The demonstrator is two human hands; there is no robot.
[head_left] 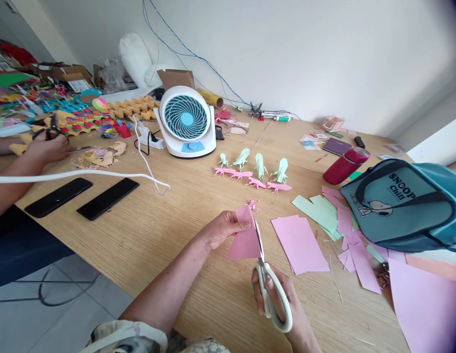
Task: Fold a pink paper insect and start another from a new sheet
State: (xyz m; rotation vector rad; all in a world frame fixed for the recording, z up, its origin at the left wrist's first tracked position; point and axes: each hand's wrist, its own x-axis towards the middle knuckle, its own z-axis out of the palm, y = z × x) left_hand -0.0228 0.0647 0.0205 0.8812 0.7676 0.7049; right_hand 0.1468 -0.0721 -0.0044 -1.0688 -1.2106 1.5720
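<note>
Between the thumb and fingers of my left hand (226, 229) is a piece of pink paper (245, 242), held above the wooden table. White-handled scissors (274, 299) sit in my right hand (286, 304), my fingers through the loops. Their blades lie along the right edge of the held paper. To the right rests a stack of pink paper sheets (300, 245). Just beyond the held paper is a small pink folded paper figure (252, 204). Farther back stand rows of pink paper figures (257, 182) and green paper figures (260, 165).
A white fan (187, 122) stands at the back, with a white cable (150, 171) running left. Two black phones (108, 198) lie at left, near another person's hand (53, 144) holding scissors. On the right are paper scraps (362, 257), a red bottle (345, 165) and a teal bag (404, 211).
</note>
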